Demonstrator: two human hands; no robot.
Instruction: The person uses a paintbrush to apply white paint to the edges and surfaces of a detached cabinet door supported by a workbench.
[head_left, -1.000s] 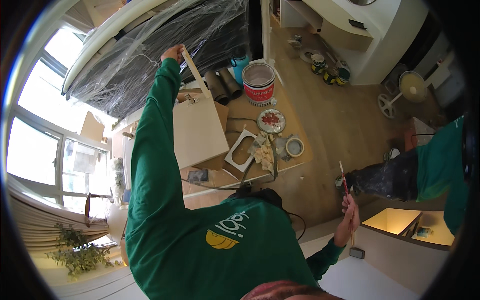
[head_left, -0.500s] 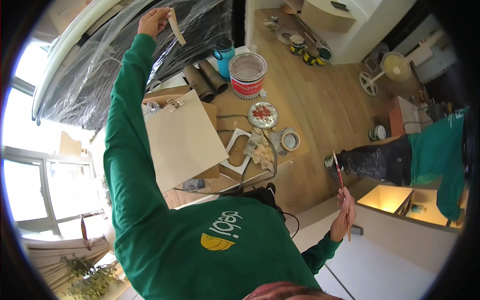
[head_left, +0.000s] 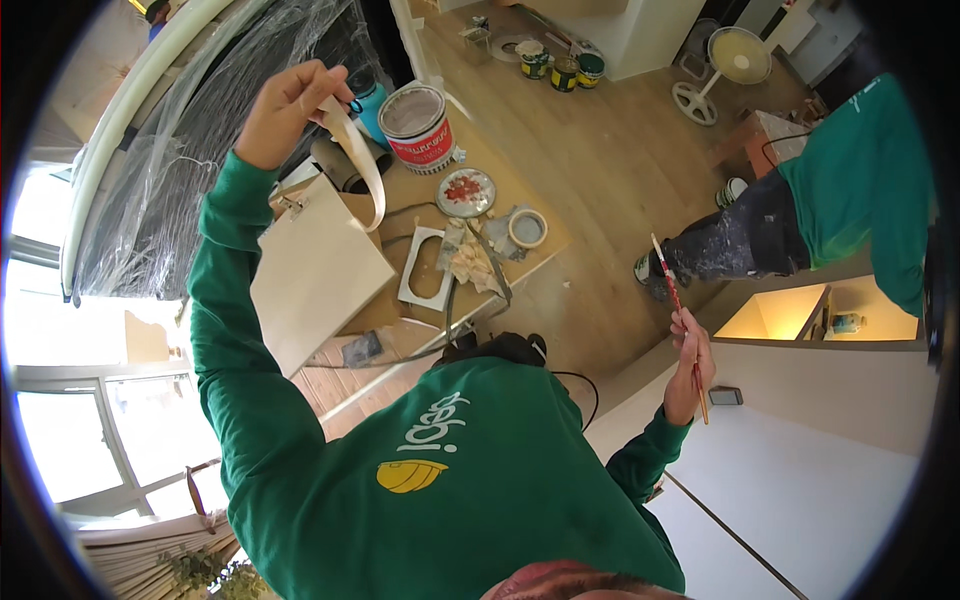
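My left hand [head_left: 285, 112], raised at the upper left, pinches one end of a pale strip of masking tape [head_left: 366, 172]. The strip hangs in a curl in front of the cardboard tubes and above the table. At the right, my right hand [head_left: 688, 368] is closed round a thin paintbrush [head_left: 671, 284] with a reddish handle, its tip pointing up and away from me. Below the tape lies a cream flat board [head_left: 318, 270] with a metal clip. An open paint can [head_left: 420, 130] with a red label stands on the table, near a round lid [head_left: 465, 192] smeared with red.
On the table [head_left: 530, 235] are a white frame [head_left: 425, 265], crumpled paper [head_left: 472, 265] and a tape roll [head_left: 527, 228]. Plastic sheeting [head_left: 230, 130] hangs at the left. A co-worker in green [head_left: 840, 180] stands at the right, near a lit niche [head_left: 770, 305]. Several cans and a fan [head_left: 738, 57] stand beyond.
My left hand has come nearer and lower with the tape strip, which now curls over the table. My right hand still holds the paintbrush. The co-worker has shifted upward in view.
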